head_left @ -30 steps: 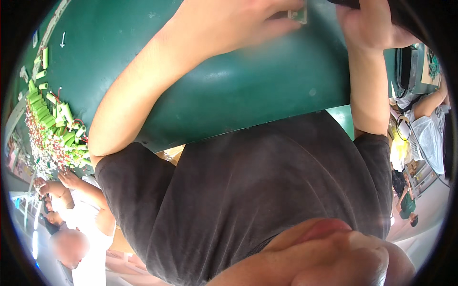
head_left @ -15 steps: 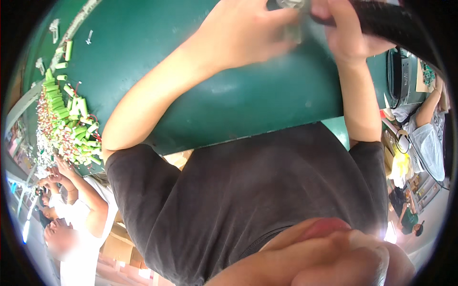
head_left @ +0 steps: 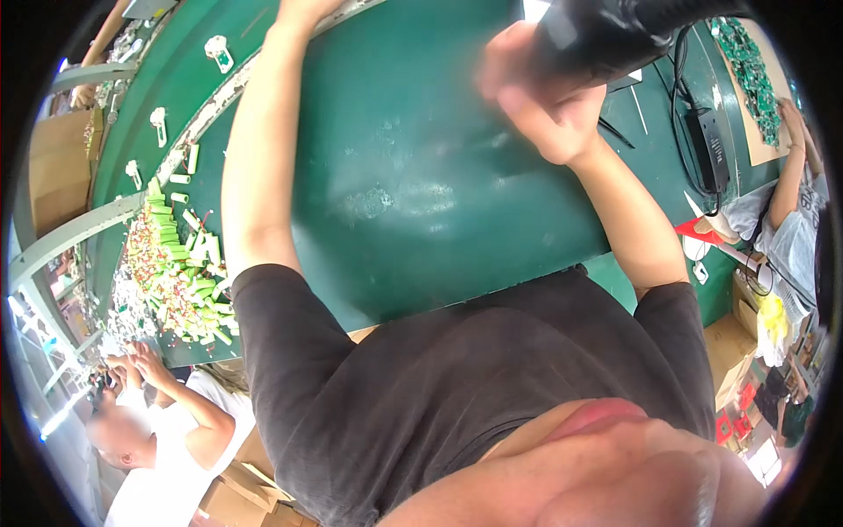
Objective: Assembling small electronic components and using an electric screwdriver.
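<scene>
My right hand [head_left: 553, 110] is curled at a thick black cylindrical tool [head_left: 597, 44] with a ribbed end, above the green work surface [head_left: 395, 193]. Its fingers are smeared by motion and partly hidden behind the tool. A small white thing [head_left: 534, 9] shows beside the tool at the upper edge; its kind is unclear. My left arm stretches far forward, and my left hand [head_left: 307, 7] is mostly cut off by the top edge, near the pale rail, with its fingers out of sight.
On the left lies a heap of green cylindrical cells [head_left: 176, 255] with red wires. Beyond the rail, white parts [head_left: 218, 53] sit on a green strip. To the right are a black power adapter [head_left: 707, 149] with cables and green circuit boards [head_left: 746, 79]. Co-workers sit on both sides.
My left hand has left the spot beside my right hand and reached forward and left to the rail. The black tool and right hand now sit further left and lower; the whole view has shifted.
</scene>
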`<action>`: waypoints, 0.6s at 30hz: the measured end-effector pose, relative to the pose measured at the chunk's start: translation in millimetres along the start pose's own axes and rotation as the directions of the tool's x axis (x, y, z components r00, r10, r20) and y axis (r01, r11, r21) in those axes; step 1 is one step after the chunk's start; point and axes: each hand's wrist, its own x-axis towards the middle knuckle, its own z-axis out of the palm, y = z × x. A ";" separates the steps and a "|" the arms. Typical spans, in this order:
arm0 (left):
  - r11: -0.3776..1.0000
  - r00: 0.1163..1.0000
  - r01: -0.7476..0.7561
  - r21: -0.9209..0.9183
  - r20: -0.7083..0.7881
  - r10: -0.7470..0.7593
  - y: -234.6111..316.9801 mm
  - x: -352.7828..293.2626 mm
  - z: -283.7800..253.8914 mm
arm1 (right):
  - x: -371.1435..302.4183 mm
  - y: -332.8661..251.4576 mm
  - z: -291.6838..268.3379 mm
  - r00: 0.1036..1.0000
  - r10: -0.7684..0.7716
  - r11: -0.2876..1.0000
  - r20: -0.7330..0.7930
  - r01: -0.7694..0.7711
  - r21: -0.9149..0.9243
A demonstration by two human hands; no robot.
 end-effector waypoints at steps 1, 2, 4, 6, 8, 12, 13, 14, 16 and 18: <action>0.629 0.971 -0.166 0.759 0.017 0.237 -0.4 8.6 23.9 | 6.2 -3.7 1.1 1.000 0.011 0.999 0.003 -0.011 0.037; 0.646 0.974 -0.169 0.744 0.025 0.226 1.0 14.5 39.4 | 11.8 -8.0 1.9 1.000 0.023 0.997 0.008 -0.023 0.074; 0.977 0.993 -0.025 0.214 0.121 -0.001 16.3 26.5 48.4 | 11.9 -11.9 -4.4 0.998 0.049 0.994 0.033 -0.052 0.095; 0.871 0.991 -0.130 0.474 0.034 0.129 -7.8 38.2 71.9 | 17.5 -7.0 -5.8 0.994 -0.038 0.992 0.102 0.025 0.126; 0.707 0.964 -0.172 0.686 -0.031 0.265 -19.6 44.8 86.9 | 15.0 -7.6 -5.2 0.991 0.024 0.977 0.132 -0.051 0.208; 0.777 0.961 -0.180 0.603 -0.061 0.269 -30.0 48.3 84.1 | 15.1 -20.9 -8.0 0.981 0.185 0.976 0.059 -0.190 0.109; 0.780 0.978 -0.135 0.611 -0.044 0.204 -17.1 41.7 87.0 | 10.3 -22.1 -4.1 0.969 0.244 0.957 -0.050 -0.232 0.173; 0.763 0.971 -0.149 0.629 -0.052 0.232 -10.2 31.5 74.9 | 15.1 -25.6 -2.9 0.969 0.246 0.959 -0.028 -0.239 0.152; 0.765 0.963 -0.199 0.613 -0.021 0.268 11.9 13.1 84.2 | 9.6 -41.7 -8.9 0.911 0.403 0.902 -0.087 -0.379 0.207; 0.777 0.967 -0.233 0.585 0.054 0.249 60.7 -17.7 97.7 | 18.8 -25.6 -24.4 0.990 -0.136 0.985 -0.048 0.140 0.099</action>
